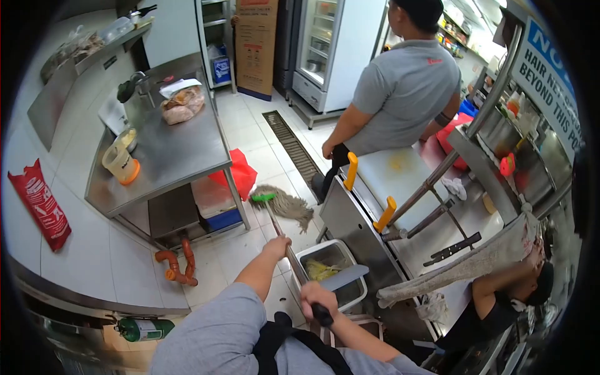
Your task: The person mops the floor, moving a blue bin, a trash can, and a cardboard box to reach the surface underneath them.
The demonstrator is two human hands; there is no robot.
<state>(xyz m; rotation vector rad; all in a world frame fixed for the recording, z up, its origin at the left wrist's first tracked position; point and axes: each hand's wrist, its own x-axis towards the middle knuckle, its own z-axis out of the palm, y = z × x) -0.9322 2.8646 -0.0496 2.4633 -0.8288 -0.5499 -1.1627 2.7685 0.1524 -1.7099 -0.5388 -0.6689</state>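
Note:
My left hand (276,248) is wrapped round the middle of a mop handle (294,265). Nearer to me, my right hand (317,300) grips the same handle close to its black end. The handle slants away to a green clamp and a grey string mop head (284,206), which lies on the white tiled floor (250,128). The mop head rests between the steel table's leg and the counter on the right.
A steel table (187,147) stands at the left, with a red bag (240,174) beside it. A person in grey (406,94) stands beyond the right counter (356,219). A white bin (356,290) is right of the handle. A floor drain (290,147) runs ahead.

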